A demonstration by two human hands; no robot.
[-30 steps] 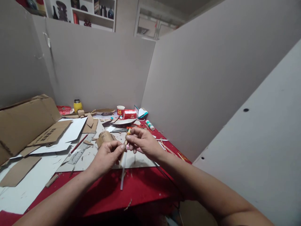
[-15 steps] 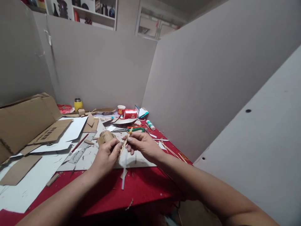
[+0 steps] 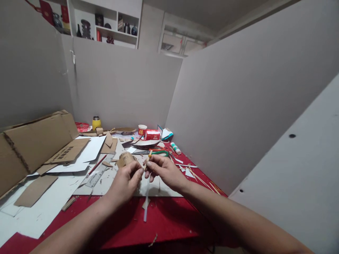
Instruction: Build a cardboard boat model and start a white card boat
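Observation:
My left hand [image 3: 126,181] and my right hand [image 3: 163,170] meet over the table, fingers pinched together on a thin wooden stick [image 3: 147,159] whose yellowish tip rises above my right fingers. Just behind my left hand sits a small roll of brown cardboard [image 3: 125,159]; whether the hand touches it I cannot tell. A clear plastic rod [image 3: 146,201] lies on the red table cover [image 3: 169,218] below my hands, running toward me.
A white board [image 3: 111,181] with a metal ruler [image 3: 96,175] and a red pencil [image 3: 95,165] lies left. Cardboard sheets [image 3: 34,141] lean at far left. Scissors [image 3: 159,152], a glue stick [image 3: 176,148], a red box [image 3: 153,134], a paper cup [image 3: 142,129], a yellow jar [image 3: 96,123] stand behind. Grey partitions wall three sides.
My hands have sunk a little toward the table and drawn closer together, still pinching the stick. The camera has tilted, so the whole scene sits lower and to the right.

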